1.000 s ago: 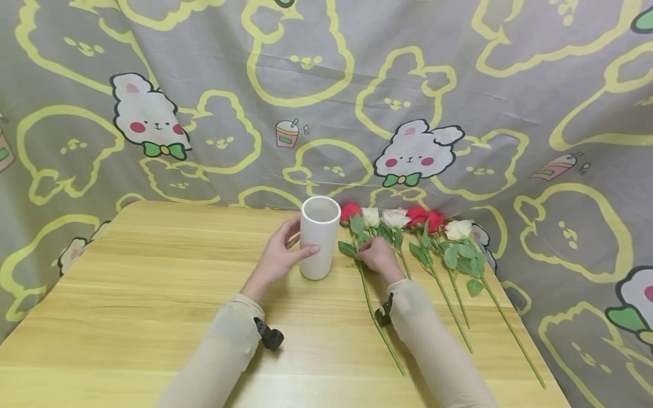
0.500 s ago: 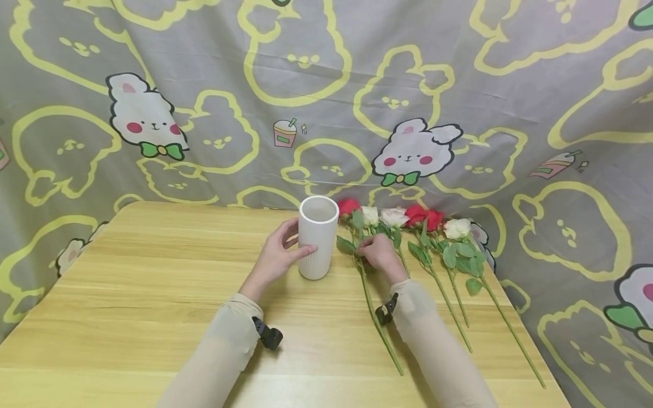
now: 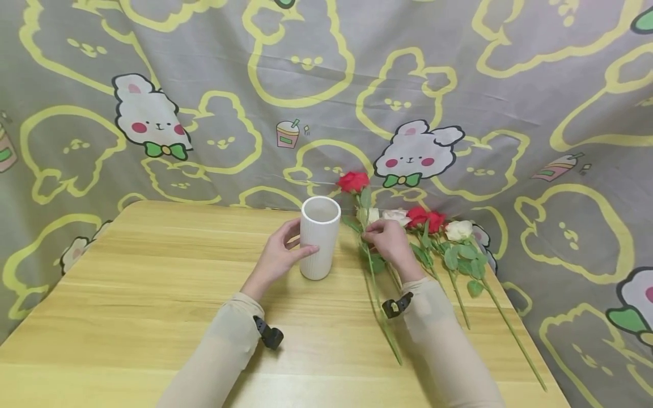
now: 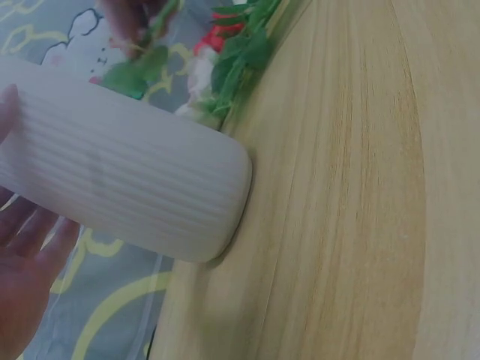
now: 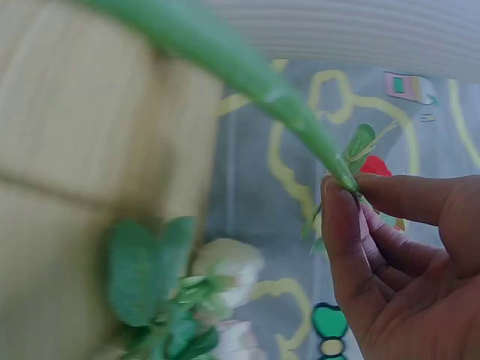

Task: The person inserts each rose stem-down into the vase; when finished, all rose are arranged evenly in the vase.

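The head view is bright and evenly lit, with a pale sheen on the near part of the wooden surface [image 3: 291, 382] and soft, faint shadows beside the sleeves [image 3: 204, 351]. The patterned curtain [image 3: 219, 62] looks greyer, its drawings stretched toward the corners. The left-wrist view is dimmer and hazy, with muted contrast; the right hand [image 4: 135, 22] and leaves [image 4: 139, 71] at its top are blurred, and a thin shadow edges the base of the vase [image 4: 135, 165]. In the right-wrist view, the nearest length of rose stem [image 5: 225, 56] is out of focus, and the wood is smeared.
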The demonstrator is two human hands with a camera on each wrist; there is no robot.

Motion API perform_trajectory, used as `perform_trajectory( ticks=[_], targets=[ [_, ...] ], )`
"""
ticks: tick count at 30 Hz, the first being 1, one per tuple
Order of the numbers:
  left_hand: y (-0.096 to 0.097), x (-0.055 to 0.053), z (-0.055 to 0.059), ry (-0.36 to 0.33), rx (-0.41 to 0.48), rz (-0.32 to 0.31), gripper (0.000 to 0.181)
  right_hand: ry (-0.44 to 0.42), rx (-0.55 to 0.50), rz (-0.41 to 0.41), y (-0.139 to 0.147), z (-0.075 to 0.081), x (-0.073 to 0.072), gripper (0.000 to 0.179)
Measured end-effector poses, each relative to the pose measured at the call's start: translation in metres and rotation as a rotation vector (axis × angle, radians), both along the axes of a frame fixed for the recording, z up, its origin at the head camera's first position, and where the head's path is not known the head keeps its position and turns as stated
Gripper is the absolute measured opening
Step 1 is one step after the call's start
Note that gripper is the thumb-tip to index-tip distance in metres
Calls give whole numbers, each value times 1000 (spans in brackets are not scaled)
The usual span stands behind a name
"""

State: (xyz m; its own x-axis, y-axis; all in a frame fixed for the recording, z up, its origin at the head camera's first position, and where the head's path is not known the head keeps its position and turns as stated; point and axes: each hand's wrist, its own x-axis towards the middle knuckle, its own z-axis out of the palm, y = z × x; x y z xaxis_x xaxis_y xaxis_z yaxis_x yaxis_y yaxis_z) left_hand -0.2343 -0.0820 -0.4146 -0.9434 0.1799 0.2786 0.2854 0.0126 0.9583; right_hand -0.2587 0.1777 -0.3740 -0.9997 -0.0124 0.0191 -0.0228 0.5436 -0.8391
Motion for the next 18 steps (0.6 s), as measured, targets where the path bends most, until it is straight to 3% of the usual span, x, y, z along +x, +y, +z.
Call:
perform_trajectory(
  ticks=[8,18],
  targets=[
    [1,0,1,15,0,7,66,48,-29,14,1,32,7,19],
    [1,1,2,8,-8,10,67,118,-156,-10,7,60,11,22]
  ],
)
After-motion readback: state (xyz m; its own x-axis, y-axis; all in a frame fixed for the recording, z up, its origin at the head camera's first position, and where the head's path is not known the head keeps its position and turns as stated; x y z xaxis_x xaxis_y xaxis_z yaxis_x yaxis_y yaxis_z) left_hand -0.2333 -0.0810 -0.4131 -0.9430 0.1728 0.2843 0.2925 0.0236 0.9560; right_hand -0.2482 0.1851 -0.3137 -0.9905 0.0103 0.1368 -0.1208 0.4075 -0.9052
